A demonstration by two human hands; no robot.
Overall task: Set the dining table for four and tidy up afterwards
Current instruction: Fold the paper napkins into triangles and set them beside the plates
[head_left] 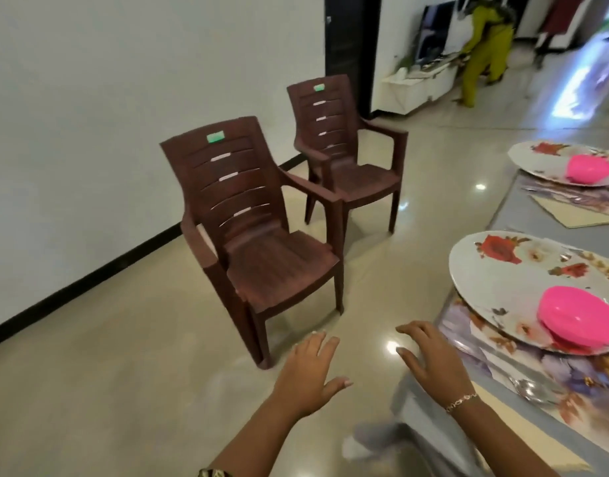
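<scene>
Both hands reach forward palm-down with fingers spread, holding nothing: the left hand [310, 376] over glossy floor, the braceleted right hand [430, 359] over the near corner of the grey table [518, 215], whose long side runs away from the viewer. A steel spoon [533, 390] lies on a floral placemat [571, 373] beside an oval flowered plate [502, 280] holding a pink plastic bowl [578, 315]. Two slatted brown plastic chairs — near chair [261, 242], far chair [344, 149] — face the table, backs to the wall. Farther along sits a second plate [544, 160]
</scene>
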